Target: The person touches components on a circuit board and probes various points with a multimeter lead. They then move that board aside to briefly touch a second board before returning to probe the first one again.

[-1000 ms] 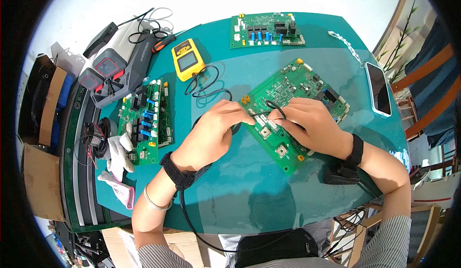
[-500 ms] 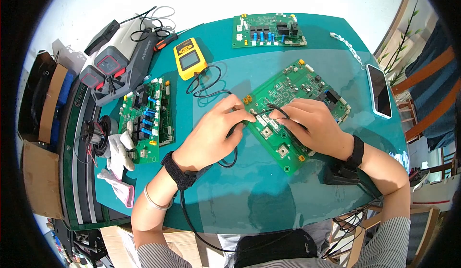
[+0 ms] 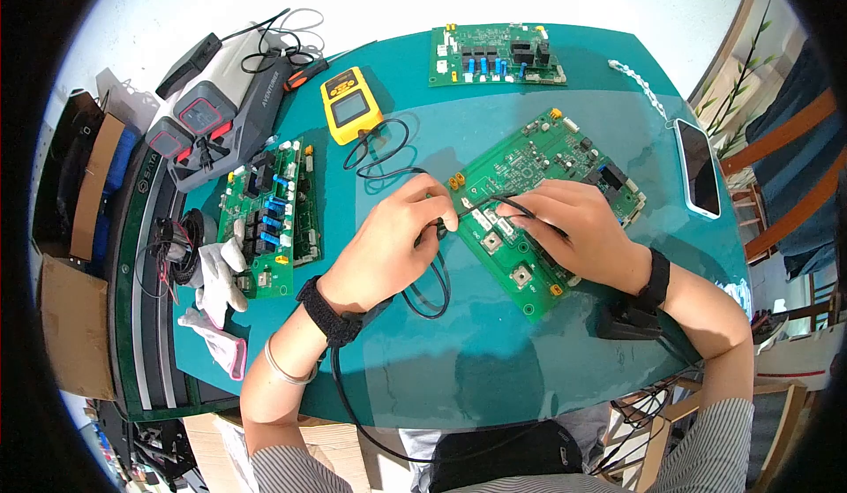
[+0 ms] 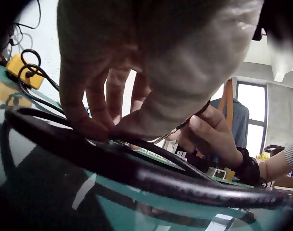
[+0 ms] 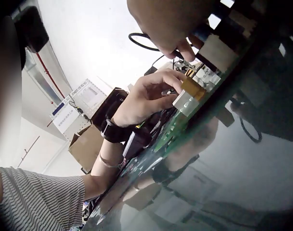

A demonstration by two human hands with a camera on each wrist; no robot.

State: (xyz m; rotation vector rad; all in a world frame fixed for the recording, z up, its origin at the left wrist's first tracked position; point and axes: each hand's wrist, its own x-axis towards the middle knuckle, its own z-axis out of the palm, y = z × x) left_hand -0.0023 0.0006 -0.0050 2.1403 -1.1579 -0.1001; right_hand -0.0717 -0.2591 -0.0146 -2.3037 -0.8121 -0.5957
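Head view: left hand (image 3: 388,244) and right hand (image 3: 578,233) each pinch the black cable (image 3: 482,202) with curled fingers, its held stretch crossing the left edge of the central circuit board (image 3: 507,168) on the counter (image 3: 415,361).

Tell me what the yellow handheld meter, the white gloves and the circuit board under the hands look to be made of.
Yellow handheld meter: probably moulded plastic, judging by its smooth, evenly coloured case.
White gloves: likely soft knit or fabric, matte and crumpled; exact fibre unclear.
Circuit board: seemingly rigid laminate with a green coating, flat and patterned with fine pale markings.
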